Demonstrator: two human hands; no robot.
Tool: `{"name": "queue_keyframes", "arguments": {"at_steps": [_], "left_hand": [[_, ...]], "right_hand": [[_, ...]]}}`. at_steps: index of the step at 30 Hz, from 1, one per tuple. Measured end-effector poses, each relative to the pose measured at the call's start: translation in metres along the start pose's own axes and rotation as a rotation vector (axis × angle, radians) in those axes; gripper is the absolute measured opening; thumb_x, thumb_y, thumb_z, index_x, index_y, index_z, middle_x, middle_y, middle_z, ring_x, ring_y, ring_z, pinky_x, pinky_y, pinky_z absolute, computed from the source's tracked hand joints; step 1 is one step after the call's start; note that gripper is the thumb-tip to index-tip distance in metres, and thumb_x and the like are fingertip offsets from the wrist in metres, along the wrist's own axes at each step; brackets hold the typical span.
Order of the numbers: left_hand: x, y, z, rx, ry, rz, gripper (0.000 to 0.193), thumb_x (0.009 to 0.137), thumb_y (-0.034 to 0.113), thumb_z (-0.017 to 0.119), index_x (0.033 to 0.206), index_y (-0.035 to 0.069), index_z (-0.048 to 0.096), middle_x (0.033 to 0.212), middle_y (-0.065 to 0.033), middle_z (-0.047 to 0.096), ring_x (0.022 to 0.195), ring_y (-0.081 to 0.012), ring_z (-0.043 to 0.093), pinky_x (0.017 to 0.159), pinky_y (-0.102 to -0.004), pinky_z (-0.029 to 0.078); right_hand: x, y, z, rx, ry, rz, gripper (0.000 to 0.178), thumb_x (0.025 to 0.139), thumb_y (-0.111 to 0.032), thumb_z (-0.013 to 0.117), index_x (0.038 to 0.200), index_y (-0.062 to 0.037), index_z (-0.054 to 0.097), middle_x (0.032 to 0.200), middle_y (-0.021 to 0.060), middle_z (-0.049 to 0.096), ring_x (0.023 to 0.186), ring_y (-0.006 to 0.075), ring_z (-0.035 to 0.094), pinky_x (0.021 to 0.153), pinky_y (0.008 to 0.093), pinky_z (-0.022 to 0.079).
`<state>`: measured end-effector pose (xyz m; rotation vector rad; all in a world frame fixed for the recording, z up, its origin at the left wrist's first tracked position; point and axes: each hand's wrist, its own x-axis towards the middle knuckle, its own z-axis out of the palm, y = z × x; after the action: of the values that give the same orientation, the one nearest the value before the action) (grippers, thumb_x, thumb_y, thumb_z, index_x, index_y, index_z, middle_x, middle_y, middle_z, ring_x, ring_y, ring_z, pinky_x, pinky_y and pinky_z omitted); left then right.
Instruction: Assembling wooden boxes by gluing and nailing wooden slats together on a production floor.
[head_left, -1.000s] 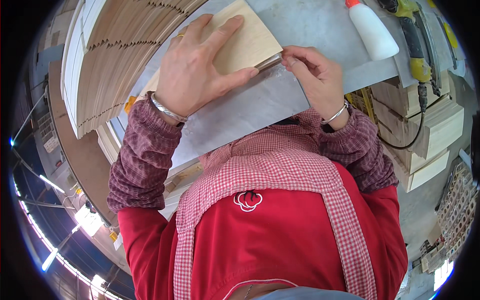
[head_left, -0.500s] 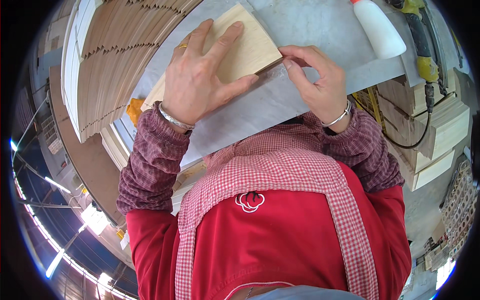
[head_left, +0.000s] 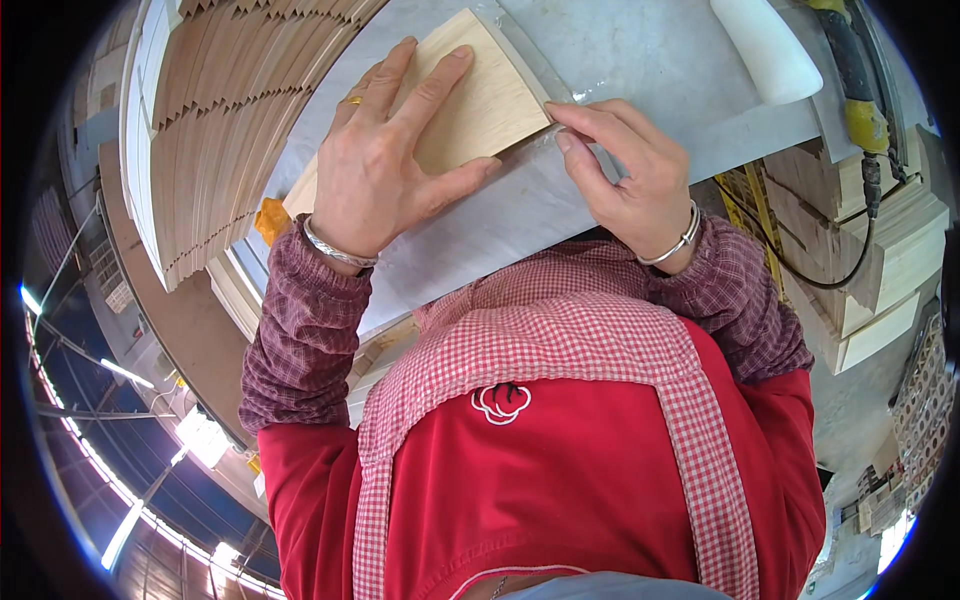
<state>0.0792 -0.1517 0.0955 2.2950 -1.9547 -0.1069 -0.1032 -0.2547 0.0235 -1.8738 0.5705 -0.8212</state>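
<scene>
A pale wooden board lies at a slant on the grey worktop. My left hand rests flat over it with fingers spread, the thumb along its near edge. At the board's right corner is my right hand, its index finger and thumb curled around the corner in a loose pinch. Whether something small is also between those fingertips cannot be made out. The board's left end is partly hidden under my left hand and wrist.
Tall stacks of thin wooden pieces stand left of the worktop. A white bottle lies at the back right, beside a black and yellow tool with a hose. More wooden boards are stacked below right. An orange item sits by my left wrist.
The view has shifted slightly, moving the bottle and tool up and to the right in it. Both hands keep nearly the same places on the board.
</scene>
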Motion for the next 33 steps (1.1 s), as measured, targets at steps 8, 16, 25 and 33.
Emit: {"name": "queue_keyframes", "arguments": {"at_steps": [8, 16, 25, 33], "left_hand": [[0.002, 0.01, -0.002, -0.058, -0.029, -0.047, 0.077, 0.059, 0.033, 0.082, 0.129, 0.016, 0.053, 0.134, -0.0225, 0.043, 0.107, -0.0338, 0.057, 0.087, -0.0378, 0.049], [0.003, 0.009, 0.004, -0.089, -0.033, -0.072, 0.076, 0.06, 0.042, 0.078, 0.128, 0.016, 0.053, 0.137, -0.0219, 0.038, 0.115, -0.0357, 0.049, 0.091, -0.0427, 0.043], [0.009, 0.01, 0.005, -0.235, -0.034, -0.095, 0.076, 0.058, 0.036, 0.08, 0.124, 0.012, 0.053, 0.138, -0.0225, 0.035, 0.12, -0.0368, 0.043, 0.095, -0.0444, 0.039], [0.017, 0.004, 0.016, -0.288, 0.02, -0.024, 0.073, 0.056, 0.031, 0.082, 0.119, 0.008, 0.051, 0.138, -0.022, 0.035, 0.121, -0.0365, 0.042, 0.097, -0.0439, 0.038]], "right_hand": [[0.001, 0.006, -0.002, 0.01, -0.009, -0.017, 0.025, 0.073, 0.006, 0.063, 0.097, 0.0, 0.064, 0.083, 0.0066, 0.062, 0.062, 0.0129, 0.053, 0.055, 0.0201, 0.042], [0.003, 0.006, -0.002, -0.096, -0.016, -0.082, 0.023, 0.073, 0.004, 0.063, 0.096, 0.0007, 0.064, 0.081, 0.006, 0.061, 0.063, 0.0138, 0.054, 0.055, 0.0207, 0.043], [0.012, 0.008, -0.004, 0.006, -0.056, -0.046, 0.026, 0.073, 0.001, 0.064, 0.099, 0.0012, 0.064, 0.082, 0.0065, 0.06, 0.064, 0.0145, 0.055, 0.058, 0.0209, 0.044], [0.016, 0.011, 0.001, 0.162, -0.066, -0.006, 0.033, 0.071, 0.002, 0.063, 0.104, 0.0014, 0.063, 0.091, 0.0093, 0.059, 0.068, 0.016, 0.054, 0.061, 0.0218, 0.045]]}}
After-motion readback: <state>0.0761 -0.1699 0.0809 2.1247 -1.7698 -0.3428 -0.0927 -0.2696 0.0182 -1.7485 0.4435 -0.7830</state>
